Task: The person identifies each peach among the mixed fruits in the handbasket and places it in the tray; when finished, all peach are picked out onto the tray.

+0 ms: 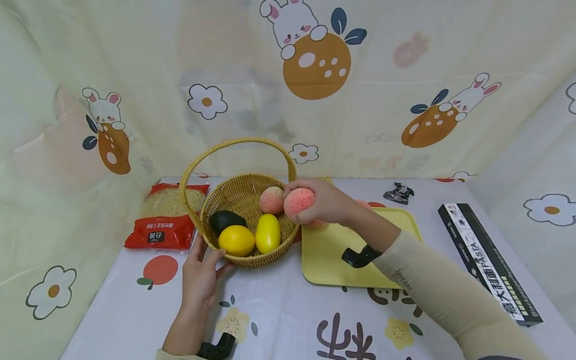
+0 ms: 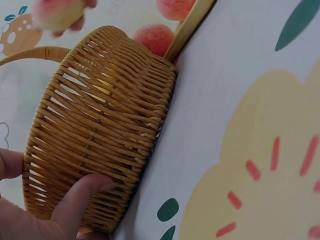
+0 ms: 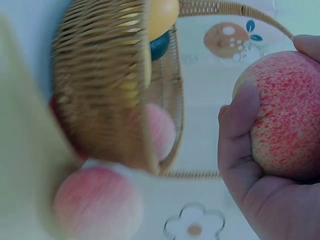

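Observation:
A wicker basket [image 1: 234, 187] with an arched handle stands left of centre. In it lie a dark green avocado [image 1: 226, 221], a lemon [image 1: 236, 240], a smooth yellow oval fruit [image 1: 268, 233] and a pink peach [image 1: 272, 200]. My left hand [image 1: 200, 277] grips the basket's near left side, its thumb against the outer weave in the left wrist view. My right hand [image 1: 333, 201] holds another peach [image 3: 287, 115] at the basket's right rim, thumb and fingers wrapped around it. A further peach [image 3: 97, 205] sits just right of the basket, partly hidden by my right hand in the head view.
A yellow tray [image 1: 342, 272] lies right of the basket, under my right forearm. Behind the basket's left side is a red-and-clear bag [image 1: 166, 225] of grain. A long black pasta box [image 1: 490, 262] lies far right; a small black packet [image 1: 398, 193] sits at the back.

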{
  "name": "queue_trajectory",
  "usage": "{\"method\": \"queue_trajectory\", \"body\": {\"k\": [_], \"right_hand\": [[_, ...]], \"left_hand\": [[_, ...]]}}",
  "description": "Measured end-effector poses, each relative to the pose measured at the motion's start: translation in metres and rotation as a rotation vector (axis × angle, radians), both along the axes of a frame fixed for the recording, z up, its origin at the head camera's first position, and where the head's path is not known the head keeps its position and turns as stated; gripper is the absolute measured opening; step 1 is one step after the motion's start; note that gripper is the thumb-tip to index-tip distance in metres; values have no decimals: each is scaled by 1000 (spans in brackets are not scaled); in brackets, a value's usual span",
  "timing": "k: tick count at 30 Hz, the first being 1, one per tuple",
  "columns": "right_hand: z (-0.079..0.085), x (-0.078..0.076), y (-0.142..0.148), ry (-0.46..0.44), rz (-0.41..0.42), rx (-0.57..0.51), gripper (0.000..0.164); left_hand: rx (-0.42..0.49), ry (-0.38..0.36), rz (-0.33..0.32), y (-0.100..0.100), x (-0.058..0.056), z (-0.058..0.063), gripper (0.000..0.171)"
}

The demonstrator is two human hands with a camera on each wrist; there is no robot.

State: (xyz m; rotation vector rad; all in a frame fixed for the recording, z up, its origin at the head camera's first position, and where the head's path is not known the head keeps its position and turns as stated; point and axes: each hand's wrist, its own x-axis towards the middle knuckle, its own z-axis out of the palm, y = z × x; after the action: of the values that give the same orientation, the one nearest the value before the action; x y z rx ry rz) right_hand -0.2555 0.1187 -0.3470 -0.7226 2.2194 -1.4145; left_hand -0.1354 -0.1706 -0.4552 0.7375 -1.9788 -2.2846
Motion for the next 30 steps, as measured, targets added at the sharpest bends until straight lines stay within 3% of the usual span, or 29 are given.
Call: {"method": "queue_trajectory", "body": {"k": [6, 21, 30], "right_hand": [[-8, 14, 48, -27, -97, 10, 44], [-30, 51, 159, 10, -357, 72, 47], [-47, 63, 203, 0, -453, 169, 51]], "left_hand": [[1, 6, 6, 0, 1, 1, 83], [-3, -6, 6, 2, 0, 3, 83], [3, -14, 11, 2, 1, 3, 83]]}}
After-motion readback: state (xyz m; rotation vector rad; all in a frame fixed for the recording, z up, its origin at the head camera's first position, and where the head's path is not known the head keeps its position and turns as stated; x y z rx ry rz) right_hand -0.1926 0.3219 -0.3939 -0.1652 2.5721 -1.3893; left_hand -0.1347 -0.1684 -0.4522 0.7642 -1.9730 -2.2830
